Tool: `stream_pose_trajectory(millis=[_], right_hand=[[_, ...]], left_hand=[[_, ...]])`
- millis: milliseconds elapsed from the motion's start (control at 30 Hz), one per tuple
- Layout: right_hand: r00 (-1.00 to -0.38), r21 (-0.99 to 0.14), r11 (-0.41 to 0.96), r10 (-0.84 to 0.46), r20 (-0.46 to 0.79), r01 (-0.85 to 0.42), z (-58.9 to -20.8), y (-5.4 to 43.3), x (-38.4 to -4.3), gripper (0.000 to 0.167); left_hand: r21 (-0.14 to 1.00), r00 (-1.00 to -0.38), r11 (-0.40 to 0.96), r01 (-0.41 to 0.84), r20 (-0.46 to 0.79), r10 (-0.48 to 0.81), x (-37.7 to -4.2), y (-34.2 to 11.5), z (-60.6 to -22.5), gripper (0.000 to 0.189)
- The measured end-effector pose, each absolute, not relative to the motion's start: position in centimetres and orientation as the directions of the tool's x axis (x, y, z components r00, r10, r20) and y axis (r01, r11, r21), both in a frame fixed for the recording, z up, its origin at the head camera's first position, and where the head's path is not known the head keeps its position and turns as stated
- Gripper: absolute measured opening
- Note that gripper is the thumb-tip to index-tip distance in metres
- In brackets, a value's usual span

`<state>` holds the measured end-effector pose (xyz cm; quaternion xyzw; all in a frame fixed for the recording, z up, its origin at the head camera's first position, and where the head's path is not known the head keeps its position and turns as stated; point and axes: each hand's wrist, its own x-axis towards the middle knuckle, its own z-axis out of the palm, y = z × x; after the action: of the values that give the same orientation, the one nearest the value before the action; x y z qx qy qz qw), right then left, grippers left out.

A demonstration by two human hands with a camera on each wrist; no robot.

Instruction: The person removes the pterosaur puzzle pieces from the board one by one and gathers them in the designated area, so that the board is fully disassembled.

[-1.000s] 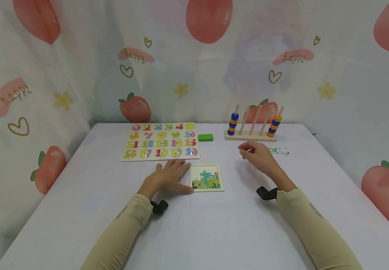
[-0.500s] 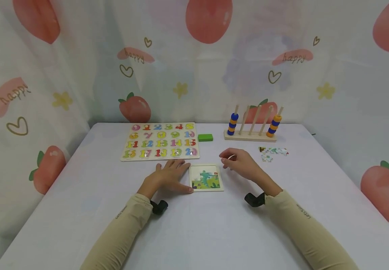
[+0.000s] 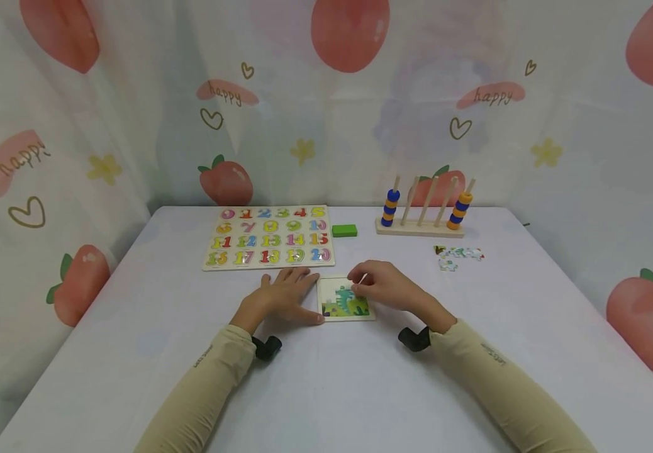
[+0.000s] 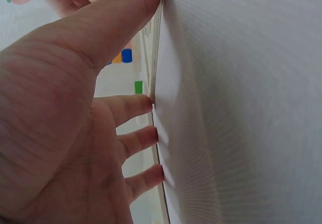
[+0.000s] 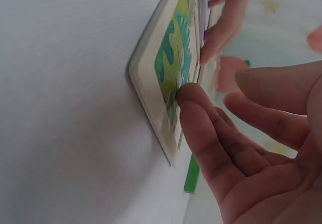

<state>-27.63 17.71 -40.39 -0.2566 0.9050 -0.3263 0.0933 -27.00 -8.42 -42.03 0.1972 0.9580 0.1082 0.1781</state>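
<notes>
A small square jigsaw tray (image 3: pixel 328 286) with a green dinosaur picture lies mid-table, its lower part filled and a pale area left bare above. Fingers spread, my left hand (image 3: pixel 284 297) rests beside it, thumb at its near left corner and index fingertip by its far left corner. My right hand (image 3: pixel 389 284) is over the tray's right side, thumb and fingertips pinched together low over the picture. A small pale puzzle piece shows at those fingertips in the head view, mostly hidden by them. From the right wrist, the fingertips (image 5: pixel 193 95) overlap the tray's picture.
Loose puzzle pieces (image 3: pixel 462 253) lie at the right. A wooden number board (image 3: pixel 255 233) sits just beyond my left hand, with a green block (image 3: pixel 344 231) beside it. At the back right stands a bead rack (image 3: pixel 419 231) with blue and orange beads.
My right hand has moved left and toward me, from beside the loose pieces to over the tray, uncovering those pieces. My left hand has stayed where it was.
</notes>
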Motion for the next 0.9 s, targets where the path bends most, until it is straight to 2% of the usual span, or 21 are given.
stream_pose_trajectory(millis=[333,633,900], right_hand=[[-0.802,-0.571,0.665,-0.597,-0.019,-0.482,-40.3,16.4,-28.1,0.031],[-0.8,-0.514,0.713,-0.594,-0.08,-0.478,-40.7,15.3,-28.5,0.031],[-0.812,-0.555,0.696,-0.58,-0.059,-0.456,-41.3,15.4,-28.4,0.032]], left_hand=[[0.292,-0.855,0.894,0.341,-0.3,0.424,-26.7,-8.5,-41.3,0.101],[0.301,-0.85,0.889,0.346,-0.301,0.433,-26.8,-8.5,-41.5,0.1],[0.299,-0.852,0.889,0.345,-0.297,0.431,-27.0,-8.6,-41.8,0.101]])
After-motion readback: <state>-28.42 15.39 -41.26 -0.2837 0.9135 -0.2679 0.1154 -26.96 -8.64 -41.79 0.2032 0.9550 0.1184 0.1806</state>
